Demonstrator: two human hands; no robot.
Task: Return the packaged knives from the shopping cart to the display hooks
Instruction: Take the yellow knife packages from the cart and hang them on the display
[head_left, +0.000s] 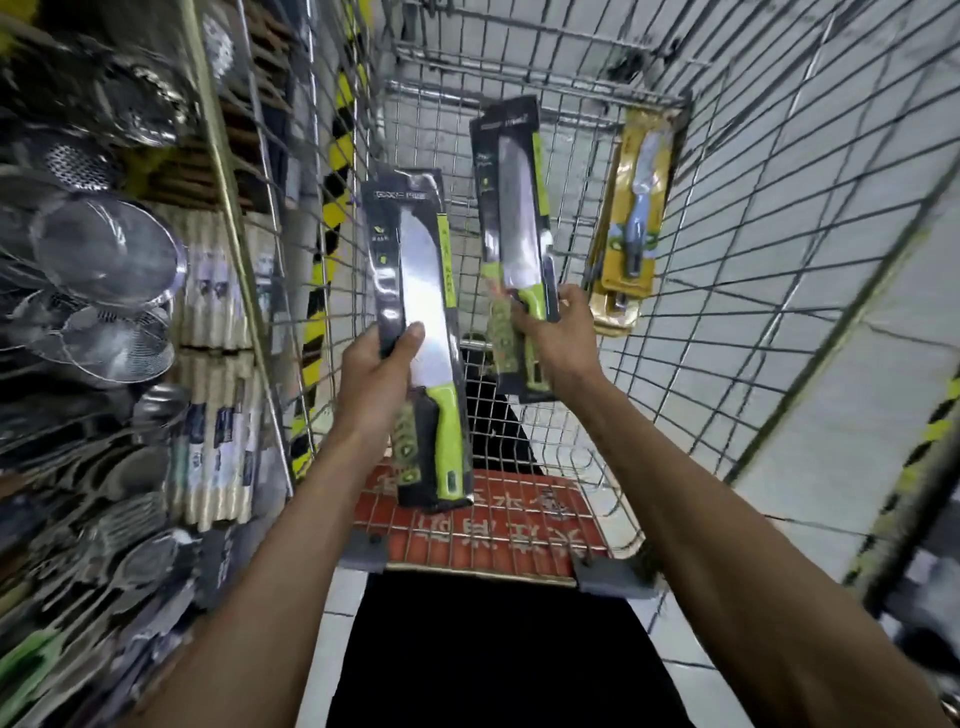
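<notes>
Head view: both of your forearms reach forward over the shopping cart (779, 249), each hand holding up one packaged knife. Your left hand (382, 371) grips the green-handled knife pack (423, 312) at mid-length, thumb laid across the blade window, fingers curled behind the card's left edge; pack roughly upright, top tilted slightly left. Your right hand (558, 332) pinches the second green-handled pack (514, 218) low down, at the handle, fingers wrapped round its right edge; this pack sits higher and further out. The two packs are apart, with a clear strip of wire basket showing between them. A yellow-carded knife pack (631, 218) is in the cart, leaning against the right wire wall near the far corner, just beside your right hand but not touching it. Red sign panel (483, 525) lies at the cart's near end. Strainers (109, 249) hang on racking close along the cart's left side; tiled floor is open to the right.
</notes>
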